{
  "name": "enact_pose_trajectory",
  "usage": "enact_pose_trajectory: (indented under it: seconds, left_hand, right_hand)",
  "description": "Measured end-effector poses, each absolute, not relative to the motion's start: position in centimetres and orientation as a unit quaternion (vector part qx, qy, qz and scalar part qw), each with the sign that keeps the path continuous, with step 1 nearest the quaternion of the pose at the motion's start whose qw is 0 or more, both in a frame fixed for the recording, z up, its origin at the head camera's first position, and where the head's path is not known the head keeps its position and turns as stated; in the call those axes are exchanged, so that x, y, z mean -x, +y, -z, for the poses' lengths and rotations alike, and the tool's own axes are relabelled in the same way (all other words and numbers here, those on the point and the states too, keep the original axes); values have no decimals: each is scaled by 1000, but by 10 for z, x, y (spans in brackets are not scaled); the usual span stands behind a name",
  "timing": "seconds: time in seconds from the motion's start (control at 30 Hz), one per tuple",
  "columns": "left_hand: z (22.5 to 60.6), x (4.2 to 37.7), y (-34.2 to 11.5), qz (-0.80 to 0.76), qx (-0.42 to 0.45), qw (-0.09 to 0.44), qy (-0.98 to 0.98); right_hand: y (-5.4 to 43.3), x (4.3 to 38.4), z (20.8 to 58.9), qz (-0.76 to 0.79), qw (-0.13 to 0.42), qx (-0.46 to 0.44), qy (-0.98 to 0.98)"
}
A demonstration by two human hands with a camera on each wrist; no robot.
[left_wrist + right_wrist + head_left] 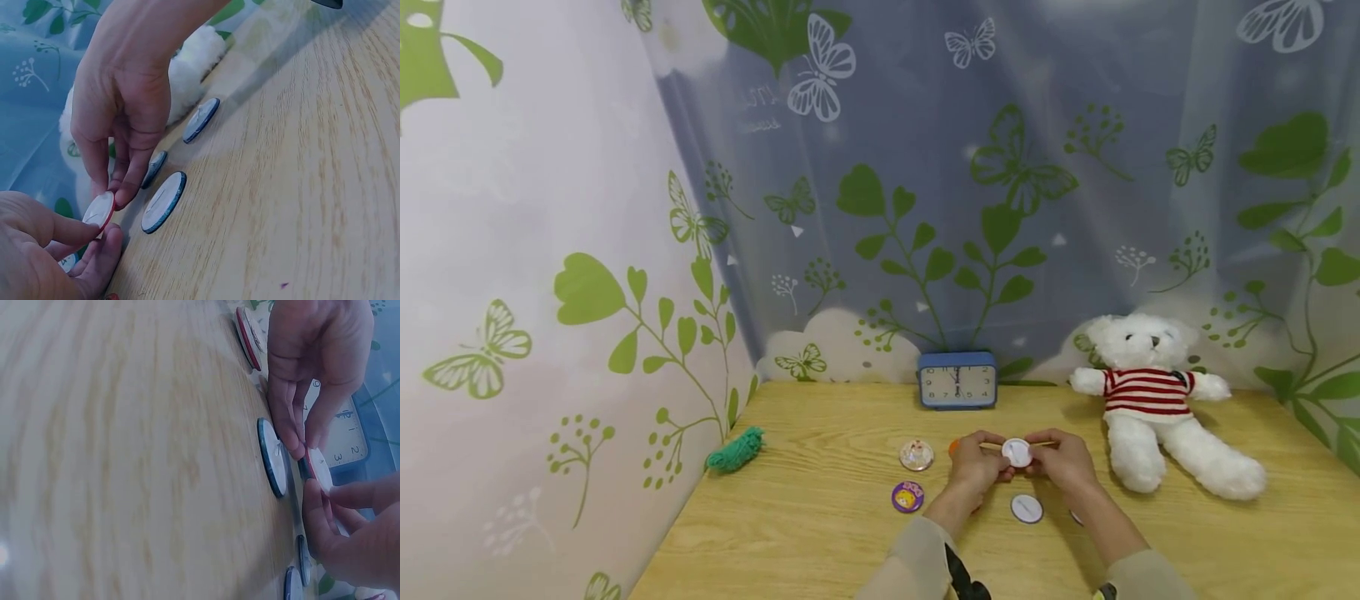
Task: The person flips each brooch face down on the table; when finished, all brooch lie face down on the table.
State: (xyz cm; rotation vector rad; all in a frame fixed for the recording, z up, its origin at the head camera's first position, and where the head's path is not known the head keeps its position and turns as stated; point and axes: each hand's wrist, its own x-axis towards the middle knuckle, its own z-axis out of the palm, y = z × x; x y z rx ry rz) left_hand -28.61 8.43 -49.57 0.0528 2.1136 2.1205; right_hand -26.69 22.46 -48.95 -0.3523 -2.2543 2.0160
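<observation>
Both hands meet over the table at a round pin-back badge (1017, 452), its white back turned up and a red rim showing in the left wrist view. My left hand (973, 467) pinches it from one side between thumb and fingers. On the opposite edge, the fingertips of my right hand (1063, 462) pinch it too. Below them a badge (1027, 508) lies back up, its pin visible. My right wrist partly covers another badge (1076, 517), and an orange badge (954, 447) peeks out behind my left hand.
Left of the hands, two badges lie picture up: a pale one (916, 455) and a purple one (907, 497). A blue clock (957, 381) stands at the back. The white teddy bear (1150, 400) sits right, and green yarn (736, 450) lies at the left edge.
</observation>
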Motion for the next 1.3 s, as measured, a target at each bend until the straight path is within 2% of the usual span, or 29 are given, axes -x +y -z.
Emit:
enact_pose_trajectory:
  seconds: [0.43, 0.7, 1.3]
  left_hand:
    - [498, 288, 87, -694, -3, 46, 719]
    - [500, 287, 87, -705, -2, 52, 708]
    - [501, 286, 89, -689, 9, 29, 724]
  right_hand:
    - [224, 265, 488, -641, 50, 106, -759]
    - [225, 262, 489, -608, 51, 103, -786]
    - [224, 260, 481, -592, 39, 124, -795]
